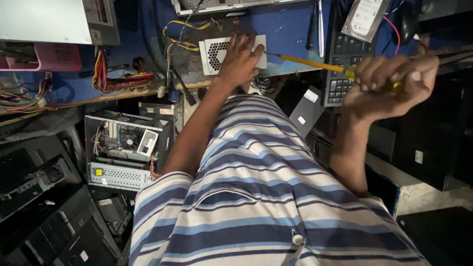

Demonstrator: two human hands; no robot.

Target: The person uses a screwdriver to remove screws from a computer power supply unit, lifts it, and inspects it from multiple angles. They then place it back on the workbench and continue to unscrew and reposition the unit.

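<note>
A grey metal power supply box [215,51] with a perforated vent lies on the blue workbench [286,29]. My left hand [240,59] rests flat on top of it, holding it down. My right hand [389,86] grips the yellow handle of a long screwdriver [315,63]. Its shaft runs left, and the tip touches the box's right side by my left fingers. Yellow and black wires [180,37] trail from the box's left.
A black keyboard [342,56] and a bare hard drive [365,17] lie at the right of the bench. Red and yellow cable bundles [118,79] lie at the left. An open computer case [125,148] and other cases stand on the floor below.
</note>
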